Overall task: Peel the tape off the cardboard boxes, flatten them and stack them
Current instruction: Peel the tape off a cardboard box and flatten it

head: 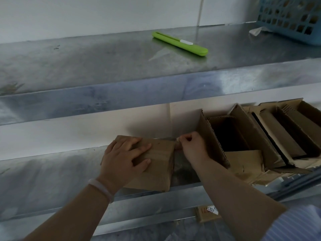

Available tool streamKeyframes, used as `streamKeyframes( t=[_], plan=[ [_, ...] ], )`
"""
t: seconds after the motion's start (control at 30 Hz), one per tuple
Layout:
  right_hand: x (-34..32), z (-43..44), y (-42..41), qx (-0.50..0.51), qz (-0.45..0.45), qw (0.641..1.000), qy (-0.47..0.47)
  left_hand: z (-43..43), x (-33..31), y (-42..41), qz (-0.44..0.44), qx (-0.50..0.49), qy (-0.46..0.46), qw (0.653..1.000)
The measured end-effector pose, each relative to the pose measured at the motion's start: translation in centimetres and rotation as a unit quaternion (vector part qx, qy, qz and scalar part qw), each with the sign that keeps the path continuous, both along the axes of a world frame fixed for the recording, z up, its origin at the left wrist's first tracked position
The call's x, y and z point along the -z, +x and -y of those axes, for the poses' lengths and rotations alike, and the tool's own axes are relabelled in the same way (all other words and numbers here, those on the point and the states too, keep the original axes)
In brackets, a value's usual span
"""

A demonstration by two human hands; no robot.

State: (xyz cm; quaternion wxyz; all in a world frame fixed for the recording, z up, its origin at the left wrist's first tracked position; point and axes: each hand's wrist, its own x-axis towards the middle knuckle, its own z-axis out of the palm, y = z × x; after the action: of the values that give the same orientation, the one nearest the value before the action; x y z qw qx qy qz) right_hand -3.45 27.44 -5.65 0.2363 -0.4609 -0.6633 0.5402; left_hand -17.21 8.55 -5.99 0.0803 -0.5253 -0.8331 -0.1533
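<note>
1. Left hand (126,157), centre-left of the frame: fingers straight and spread, pressing flat on the top of a closed cardboard box (159,169). A pale bracelet (102,187) sits on the wrist.
2. Right hand (191,146), centre of the frame, just right of the box: thumb and fingers curled, pinching a strip of tape (177,144) at the box's far right corner.
3. Cardboard box: brown, flaps closed, resting on the lower shelf (43,174) with its near corner at the shelf's front lip.
4. Lower shelf: bare grey metal, running across the middle of the frame.
5. Open boxes (225,136), right of the frame on the same shelf: several, flaps up, packed side by side. The nearest stands just beside the right hand.
6. Upper shelf (86,63): grey metal, across the upper half of the frame.
7. Cutter (179,43): green with a white slider, lying flat on the upper shelf, upper centre.
8. Basket (291,18): blue plastic lattice, upper right corner, on the upper shelf. A pale scrap (257,31) lies just beside its left end.
9. Labelled cardboard (207,213), bottom centre-right, below the lower shelf; the writing is too blurred to read.
10. Striped sleeve (298,226), lower right corner.
</note>
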Motion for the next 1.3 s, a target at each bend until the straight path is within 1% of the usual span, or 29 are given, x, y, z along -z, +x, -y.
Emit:
streamKeyframes(
  t=[0.07, 0.1, 0.2, 0.27, 0.3, 0.33, 0.37, 0.43, 0.47, 0.53, 0.6, 0.73, 0.83, 0.97, 1.03, 1.1, 1.2, 1.3],
  plan=[
    [0.7, 0.0, -0.2, 0.028, -0.004, 1.000, -0.012, 0.0, 0.0, 0.0, -0.001, 0.000, 0.000, 1.000],
    [0.9, 0.2, -0.2, 0.026, 0.000, 1.000, 0.004, 0.0, 0.0, 0.0, -0.001, 0.001, 0.000, 1.000],
    [1.4, 0.7, 0.2, -0.036, 0.023, 0.995, 0.086, 0.0, 0.0, 0.0, 0.001, 0.002, 0.000, 1.000],
    [1.7, 1.0, 0.5, -0.063, 0.014, 0.994, 0.083, 0.0, 0.1, -0.1, 0.005, 0.003, 0.002, 1.000],
    [2.0, 1.0, 0.6, -0.060, -0.005, 0.997, 0.056, 0.0, 0.1, -0.1, 0.006, 0.002, 0.000, 1.000],
    [2.2, 1.0, 0.6, -0.046, -0.035, 0.998, 0.002, 0.0, 0.1, -0.1, 0.007, 0.002, -0.002, 1.000],
    [2.3, 1.0, 0.6, -0.029, -0.069, 0.994, -0.076, 0.0, 0.1, -0.2, 0.006, 0.001, -0.004, 1.000],
    [2.3, 1.0, 0.5, -0.005, -0.132, 0.965, -0.228, 0.0, 0.1, -0.2, 0.005, 0.000, -0.007, 1.000],
    [2.2, 0.8, 0.4, -0.002, -0.152, 0.950, -0.274, 0.0, 0.1, -0.2, 0.006, 0.000, -0.006, 1.000],
    [1.9, 0.6, 0.4, -0.002, -0.186, 0.925, -0.330, 0.0, 0.2, -0.2, 0.005, 0.002, -0.007, 1.000],
    [1.6, 0.6, 0.4, 0.001, -0.200, 0.912, -0.357, 0.0, 0.2, -0.2, 0.004, 0.003, -0.008, 1.000],
    [2.5, 0.8, 0.2, 0.021, -0.182, 0.916, -0.356, 0.1, 0.1, -0.2, 0.006, 0.002, -0.003, 1.000],
    [2.8, 0.6, 0.2, 0.001, -0.180, 0.921, -0.345, 0.0, 0.0, -0.2, 0.007, 0.005, -0.002, 1.000],
    [2.9, 0.5, 0.2, -0.044, -0.102, 0.946, -0.304, 0.0, -0.1, -0.1, 0.006, 0.003, 0.004, 1.000],
    [3.1, 0.4, 0.2, -0.049, -0.085, 0.954, -0.282, 0.0, -0.1, -0.1, 0.004, 0.002, 0.004, 1.000],
    [3.3, 0.2, 0.2, -0.039, -0.071, 0.967, -0.240, 0.0, -0.1, -0.1, 0.002, 0.002, -0.002, 1.000],
    [3.8, 0.0, -0.1, -0.019, -0.062, 0.974, -0.218, 0.0, -0.2, -0.1, 0.004, 0.001, -0.007, 1.000],
    [4.1, 0.0, 0.0, -0.001, -0.020, 0.983, -0.182, 0.0, -0.2, 0.0, 0.005, 0.003, -0.002, 1.000]
  ],
)
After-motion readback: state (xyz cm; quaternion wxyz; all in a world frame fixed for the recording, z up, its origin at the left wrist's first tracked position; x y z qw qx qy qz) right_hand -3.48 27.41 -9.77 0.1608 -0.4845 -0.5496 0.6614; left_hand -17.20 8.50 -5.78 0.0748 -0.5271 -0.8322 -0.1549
